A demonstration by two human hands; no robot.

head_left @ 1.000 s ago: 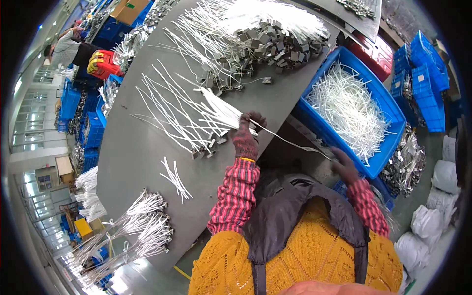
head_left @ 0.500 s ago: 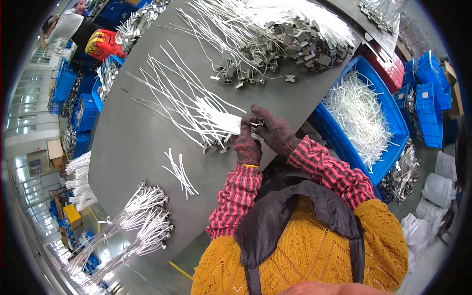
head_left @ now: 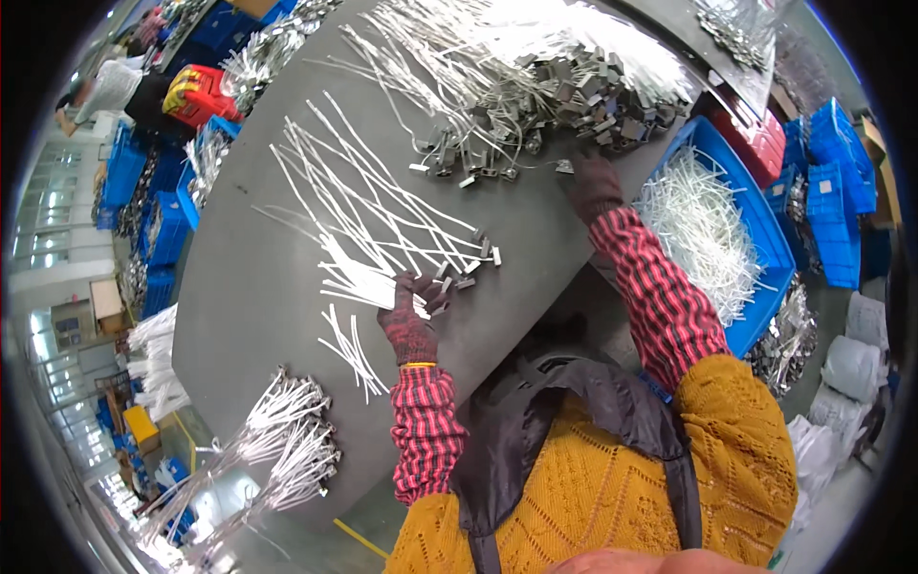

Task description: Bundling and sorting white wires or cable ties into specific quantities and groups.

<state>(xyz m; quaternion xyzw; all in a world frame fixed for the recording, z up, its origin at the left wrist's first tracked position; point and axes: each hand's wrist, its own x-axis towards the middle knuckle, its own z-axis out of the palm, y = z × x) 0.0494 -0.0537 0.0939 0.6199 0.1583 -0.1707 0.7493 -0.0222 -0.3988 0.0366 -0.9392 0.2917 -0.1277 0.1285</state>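
My left hand (head_left: 413,316), in a dark red knit glove, grips a bundle of white cable-like strips (head_left: 359,277) lying on the grey table (head_left: 258,316). Their ends carry small grey metal clips (head_left: 473,258). My right hand (head_left: 595,187), gloved the same, reaches far out to the heap of grey metal clips (head_left: 564,91) at the table's back; whether it holds one I cannot tell. A few loose white strips (head_left: 352,349) lie just left of my left wrist.
A blue bin (head_left: 755,239) full of white strips stands to my right. Finished bundles with clips (head_left: 282,440) lie at the table's near left corner. Blue crates (head_left: 837,182) are stacked far right, more blue bins far left. A person (head_left: 105,86) works at the upper left.
My right hand has left the bundle, where it met the left hand, and stretched out to the clip heap. My left hand stays on the strips.
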